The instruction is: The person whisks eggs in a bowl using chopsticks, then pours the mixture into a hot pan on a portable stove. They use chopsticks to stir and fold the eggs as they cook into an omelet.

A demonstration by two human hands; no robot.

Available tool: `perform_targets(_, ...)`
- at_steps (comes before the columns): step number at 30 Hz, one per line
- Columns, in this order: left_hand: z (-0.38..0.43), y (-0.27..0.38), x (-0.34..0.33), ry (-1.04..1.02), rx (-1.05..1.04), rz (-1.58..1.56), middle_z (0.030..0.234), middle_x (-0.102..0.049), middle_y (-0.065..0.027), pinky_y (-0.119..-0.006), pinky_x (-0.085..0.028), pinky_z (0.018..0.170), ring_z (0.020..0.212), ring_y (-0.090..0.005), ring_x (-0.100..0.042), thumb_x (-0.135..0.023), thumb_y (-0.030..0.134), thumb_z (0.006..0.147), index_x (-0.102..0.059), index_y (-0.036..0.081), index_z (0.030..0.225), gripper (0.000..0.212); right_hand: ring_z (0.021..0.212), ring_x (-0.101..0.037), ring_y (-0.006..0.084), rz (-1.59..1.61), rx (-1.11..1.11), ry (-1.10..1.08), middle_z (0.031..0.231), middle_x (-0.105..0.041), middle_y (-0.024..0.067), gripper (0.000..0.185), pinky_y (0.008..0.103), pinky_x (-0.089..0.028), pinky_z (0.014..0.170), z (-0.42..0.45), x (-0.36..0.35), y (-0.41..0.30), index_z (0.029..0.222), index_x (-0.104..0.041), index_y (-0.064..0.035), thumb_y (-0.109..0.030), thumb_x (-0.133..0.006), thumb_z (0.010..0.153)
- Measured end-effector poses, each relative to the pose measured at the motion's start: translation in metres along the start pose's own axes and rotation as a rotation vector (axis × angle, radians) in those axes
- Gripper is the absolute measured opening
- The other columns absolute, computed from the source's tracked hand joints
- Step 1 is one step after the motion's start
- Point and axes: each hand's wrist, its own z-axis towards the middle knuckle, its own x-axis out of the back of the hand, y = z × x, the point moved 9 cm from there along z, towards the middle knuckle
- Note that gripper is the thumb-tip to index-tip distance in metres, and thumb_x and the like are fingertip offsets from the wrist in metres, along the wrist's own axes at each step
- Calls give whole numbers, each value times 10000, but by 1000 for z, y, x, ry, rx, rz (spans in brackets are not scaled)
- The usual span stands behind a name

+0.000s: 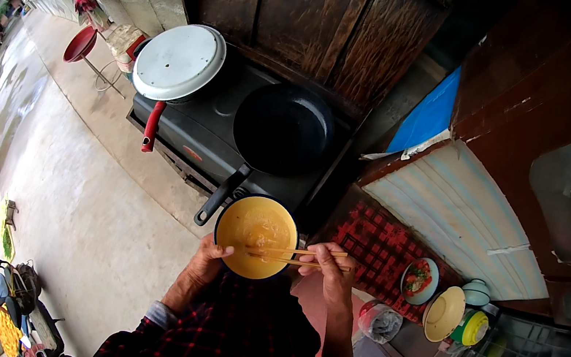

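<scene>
My left hand [206,262] grips the rim of a yellow enamel bowl [235,215] with a dark blue edge, its thumb over the lip. A frothy yellow liquid [262,230], which looks like beaten egg, lies in the bowl. In my right hand [330,268] is a pair of wooden chopsticks [302,251], held slightly apart. Their tips reach down into the liquid. Just beyond the bowl, a black frying pan [284,128] sits on a dark gas stove [198,132], its handle [221,195] pointing toward me beside the bowl.
A pot with a white enamel lid [180,63] and red handle [152,126] stands on the stove's left. On a red checked cloth [370,241] at right is a dish of chopped red and green food [418,281], near a cream basin [443,314]. A dark wooden panel [310,16] rises behind the stove.
</scene>
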Motion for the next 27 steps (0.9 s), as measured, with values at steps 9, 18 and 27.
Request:
perform_targets(9,25,26,16,-32,37,56,1205,-643,-111,-383,-469,978,1127,-233,-595,-785,234,723,-537,-42,1307,692,593,-671,153,11,81,161,815,-713,130,269,237,-563,601,8,-3,-14,1013,-665,51,-190,-547,1032)
perform_targets(18,44,44,22,-70,39,104,1233,-632,-108,-391,-443,1003,1146,-241,-578,-770,251,714,-541,-24,1317,701,570,-663,163,60,95,331,786,-704,138,287,258,-571,590,16,-1,-15,1004,-661,52,-214,-557,1027)
perform_targets(27,60,56,28,-98,64,103,1253,-627,-110,-387,-409,1031,1174,-237,-561,-783,259,711,-544,-26,1319,713,557,-664,156,74,109,284,773,-704,144,293,252,-569,540,31,-23,-21,994,-660,54,-215,-547,1031)
